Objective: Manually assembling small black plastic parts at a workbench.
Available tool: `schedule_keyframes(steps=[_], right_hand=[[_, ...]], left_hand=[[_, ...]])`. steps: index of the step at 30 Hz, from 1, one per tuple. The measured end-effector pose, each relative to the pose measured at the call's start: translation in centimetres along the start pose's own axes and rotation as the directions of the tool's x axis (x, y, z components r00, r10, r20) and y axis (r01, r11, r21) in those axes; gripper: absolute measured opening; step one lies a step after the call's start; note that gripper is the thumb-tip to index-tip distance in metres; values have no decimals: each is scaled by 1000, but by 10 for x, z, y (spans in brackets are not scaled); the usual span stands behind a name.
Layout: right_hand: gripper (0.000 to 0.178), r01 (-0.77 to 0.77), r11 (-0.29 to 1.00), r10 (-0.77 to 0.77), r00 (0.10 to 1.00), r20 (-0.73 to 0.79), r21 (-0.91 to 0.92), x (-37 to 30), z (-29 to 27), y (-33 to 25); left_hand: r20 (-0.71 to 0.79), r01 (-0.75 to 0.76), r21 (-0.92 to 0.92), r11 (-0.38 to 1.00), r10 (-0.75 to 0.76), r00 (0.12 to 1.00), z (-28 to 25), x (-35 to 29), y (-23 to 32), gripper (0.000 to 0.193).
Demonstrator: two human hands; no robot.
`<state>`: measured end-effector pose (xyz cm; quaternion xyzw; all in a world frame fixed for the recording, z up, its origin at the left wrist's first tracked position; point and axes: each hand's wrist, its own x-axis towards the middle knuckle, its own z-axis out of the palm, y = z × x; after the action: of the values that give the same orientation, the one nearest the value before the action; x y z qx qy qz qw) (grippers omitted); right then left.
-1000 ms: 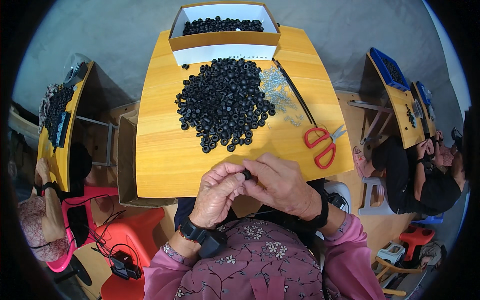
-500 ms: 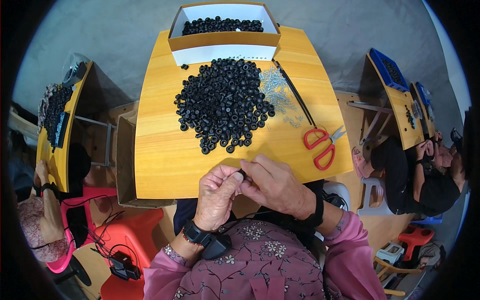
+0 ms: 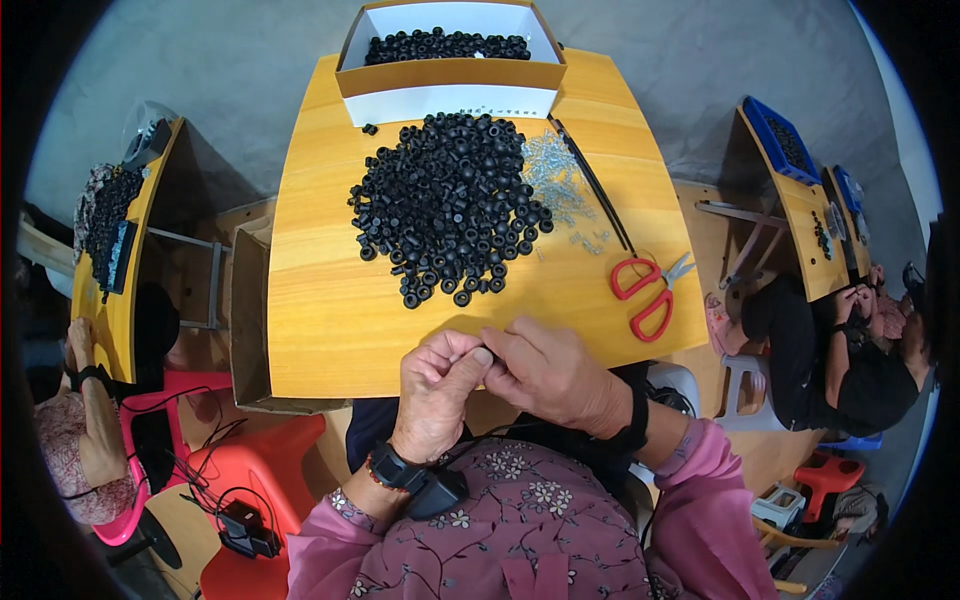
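Note:
My left hand (image 3: 438, 385) and my right hand (image 3: 555, 372) meet just over the table's near edge, fingertips pinched together. Between them sits a small black part (image 3: 487, 350), almost wholly covered by the fingers; only a dark sliver shows. Beyond my hands, a large pile of small round black plastic or rubber parts (image 3: 445, 200) covers the middle of the table. At its right lie many small shiny metal pieces (image 3: 557, 175), too small to name exactly. Red-handled scissors (image 3: 650, 300), with blades pointing up and right, rest near the right edge.
A white and brown box (image 3: 450, 100) of black parts stands at the table's (image 3: 310, 330) far edge. Two thin black rods (image 3: 592, 185) lie behind the scissors. A cardboard box (image 3: 250, 330) and a red chair (image 3: 265, 480) are on the left. Other people sit at tables on both sides.
My fingers have closed further over the small black part, so less of it shows. Both hands stay in nearly the same place; the pile and tools lie as before.

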<state>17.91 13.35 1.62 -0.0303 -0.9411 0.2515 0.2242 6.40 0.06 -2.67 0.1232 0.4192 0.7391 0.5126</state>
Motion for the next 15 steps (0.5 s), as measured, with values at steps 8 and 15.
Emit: schedule_keyframes(steps=[8, 15], right_hand=[[30, -35, 999, 37, 984, -175, 15, -5, 17, -1], [26, -21, 999, 23, 997, -68, 30, -5, 4, -2]], left_hand=[[25, 8, -40, 999, -7, 1000, -8, 1, 0, 6], [84, 74, -119, 990, -64, 994, -9, 3, 5, 5]])
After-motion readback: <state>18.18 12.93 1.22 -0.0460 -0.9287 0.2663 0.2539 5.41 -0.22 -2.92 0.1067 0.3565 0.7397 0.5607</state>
